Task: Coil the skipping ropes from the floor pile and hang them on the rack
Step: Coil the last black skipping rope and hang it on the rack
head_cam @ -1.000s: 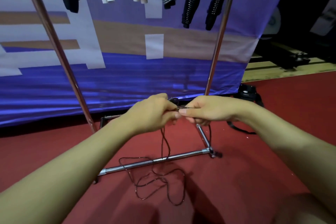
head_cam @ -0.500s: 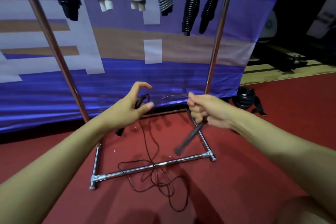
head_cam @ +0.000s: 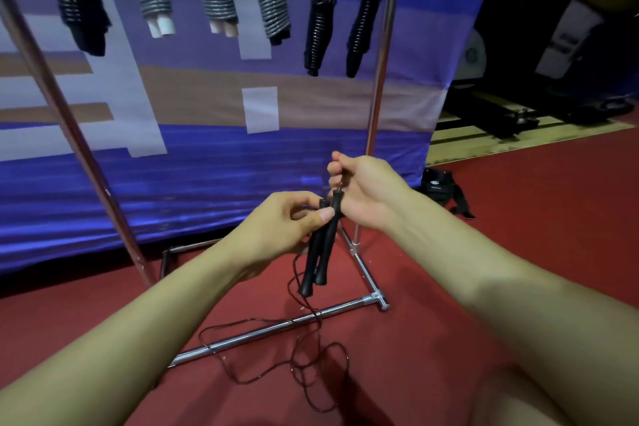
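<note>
You've got a red carpet floor [head_cam: 518, 218] under everything. The rack's chrome base [head_cam: 276, 325] sits on it, loose black cord [head_cam: 311, 373] is tangled across the front bar, and a black strap thing [head_cam: 441, 188] lies by the banner.

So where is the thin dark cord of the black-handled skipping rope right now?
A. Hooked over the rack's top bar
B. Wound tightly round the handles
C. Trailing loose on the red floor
C: the thin dark cord lies in loose loops on the red floor, below the two black handles held together by the left hand.
</note>
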The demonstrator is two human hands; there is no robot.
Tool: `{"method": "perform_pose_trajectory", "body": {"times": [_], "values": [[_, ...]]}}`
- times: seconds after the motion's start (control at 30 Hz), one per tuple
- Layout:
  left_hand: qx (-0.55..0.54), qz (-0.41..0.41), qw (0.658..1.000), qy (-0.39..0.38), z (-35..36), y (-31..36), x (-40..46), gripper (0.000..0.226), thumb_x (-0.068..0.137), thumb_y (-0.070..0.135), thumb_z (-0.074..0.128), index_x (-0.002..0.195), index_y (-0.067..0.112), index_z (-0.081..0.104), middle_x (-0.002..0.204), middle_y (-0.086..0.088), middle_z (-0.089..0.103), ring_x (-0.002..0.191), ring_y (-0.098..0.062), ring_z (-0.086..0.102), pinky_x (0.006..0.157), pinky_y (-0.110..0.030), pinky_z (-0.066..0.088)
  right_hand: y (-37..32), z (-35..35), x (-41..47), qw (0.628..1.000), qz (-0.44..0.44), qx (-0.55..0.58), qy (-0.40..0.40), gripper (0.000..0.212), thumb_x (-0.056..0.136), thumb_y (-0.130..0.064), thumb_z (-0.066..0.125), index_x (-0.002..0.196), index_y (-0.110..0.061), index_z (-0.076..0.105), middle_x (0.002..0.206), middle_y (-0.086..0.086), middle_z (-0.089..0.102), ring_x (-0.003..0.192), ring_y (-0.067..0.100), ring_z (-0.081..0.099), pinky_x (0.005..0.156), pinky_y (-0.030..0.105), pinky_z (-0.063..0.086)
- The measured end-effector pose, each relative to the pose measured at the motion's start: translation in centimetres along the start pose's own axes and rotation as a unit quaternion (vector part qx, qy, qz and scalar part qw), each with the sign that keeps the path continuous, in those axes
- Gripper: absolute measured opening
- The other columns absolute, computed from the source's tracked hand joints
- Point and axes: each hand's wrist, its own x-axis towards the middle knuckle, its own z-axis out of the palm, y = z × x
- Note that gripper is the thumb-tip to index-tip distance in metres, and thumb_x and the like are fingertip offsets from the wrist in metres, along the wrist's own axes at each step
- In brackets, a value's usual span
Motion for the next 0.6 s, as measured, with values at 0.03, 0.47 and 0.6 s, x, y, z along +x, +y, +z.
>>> {"method": "perform_pose_trajectory", "body": {"times": [0.03,0.47,0.6], "values": [[0.013,0.005,1.000,0.005,0.2,0.2,0.1,0.021,0.102,0.025,0.063,0.104,0.005,0.069,0.088,-0.008,0.074,0.075,-0.014,0.065,0.068,-0.026,0.055,0.1,0.1,-0.1,1.000,-0.019,-0.017,0.015,0.018,0.108,-0.007,0.044,0.097,-0.010,0.058,0.071,0.001,0.051,0.058,0.011,0.038,0.057,0.021,0.035],[0.039,0.031,0.997,0.061,0.1,0.8,-0.5,0.011,0.096,0.024,0.072,0.100,0.014,0.073,0.090,-0.006,0.077,0.076,-0.012,0.074,0.070,-0.028,0.063,2.6,1.7,-1.0,0.987,-0.093,-0.081,0.101,0.020,0.109,-0.015,0.046,0.092,-0.020,0.053,0.087,-0.003,0.054,0.074,0.011,0.044,0.067,0.025,0.042],[0.037,0.018,0.998,0.045,0.0,0.5,-0.1,0.012,0.098,0.024,0.070,0.103,0.013,0.073,0.097,-0.011,0.078,0.084,-0.020,0.077,0.079,-0.034,0.063,2.7,1.6,-1.0,0.990,-0.075,-0.079,0.086,0.020,0.109,-0.019,0.047,0.091,-0.018,0.055,0.087,-0.001,0.056,0.077,0.013,0.048,0.074,0.030,0.047]]}}
